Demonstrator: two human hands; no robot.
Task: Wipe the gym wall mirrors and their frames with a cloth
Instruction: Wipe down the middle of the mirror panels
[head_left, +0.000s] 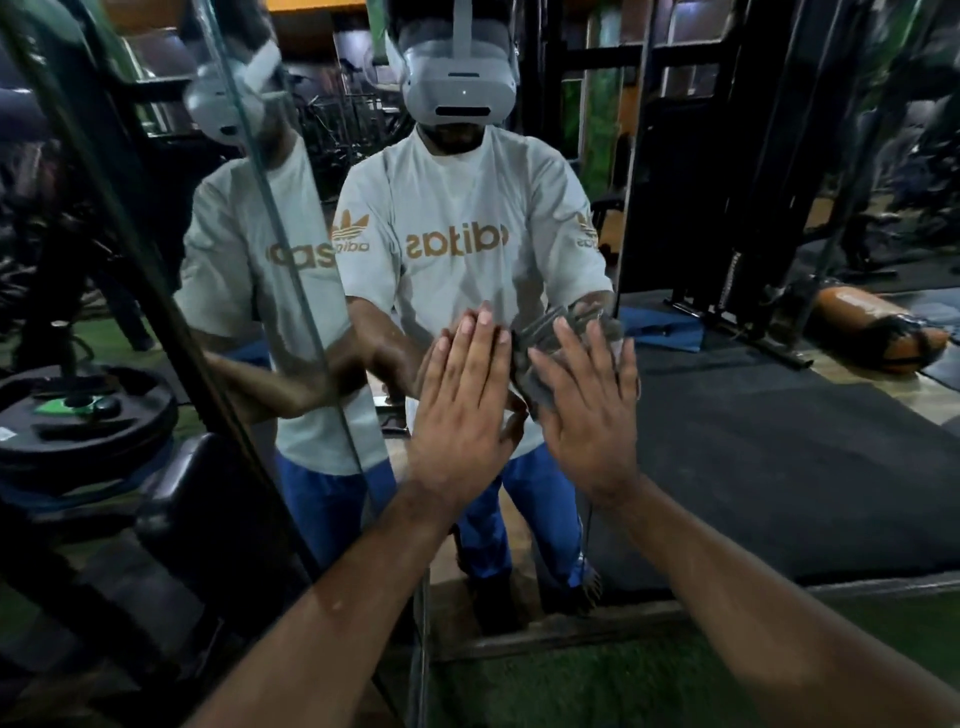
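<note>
- Right hand (587, 410): fingers straight and slightly spread, palm pressing a grey cloth (535, 358) flat against the mirror (727, 415). No finger curls round the cloth; pressure alone appears to hold it.
- Left hand (462, 410): fingers straight and close together, laid flat on the glass just beside the cloth, holding nothing.
- Cloth location: on the large front mirror panel, near its left edge, just right of the vertical seam (291, 270) where an angled side panel meets it. Folded edges show above and left of the right hand; how much cloth lies under the palm cannot be told.
- Risk, cloth slip: judged likely if palm pressure eases during a stroke, since nothing pinches it; the cloth would drop toward the bottom frame (571, 631).
- Risk, smearing: the bare left palm on the glass may leave prints on the wiped area.
- Risk, missed zones: the seam and bottom frame need separate passes; a flat palm will bridge over the edges.
- Risk, obstruction: the weight plates (83, 415) stand near the left panel and may block a wide leftward stroke.
</note>
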